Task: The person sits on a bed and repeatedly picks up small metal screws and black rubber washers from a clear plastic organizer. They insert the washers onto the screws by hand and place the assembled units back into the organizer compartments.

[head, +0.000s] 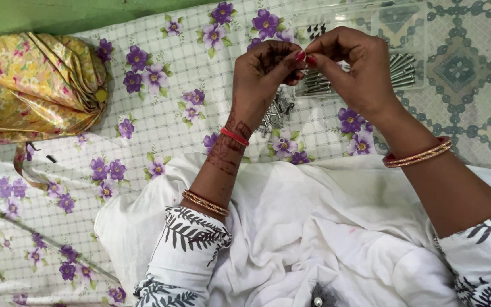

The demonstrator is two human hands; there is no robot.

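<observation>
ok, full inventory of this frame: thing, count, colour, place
sheet: one, white check with purple flowers, under everything
green wall: one strip, top left
patterned mat: one, grey-green, right
gold bag: one, yellow floral, left
clear box: one, transparent, top right, behind the hands
box screws: many, silver, inside the clear box
loose screws: small pile, silver, on the sheet under the left hand
white cloth: one, over the lap, bottom centre
bangles: red and gold, on both wrists
left hand: raised, fingertips meeting the right; item pinched, if any, too small to tell
right hand: raised before the clear box
</observation>
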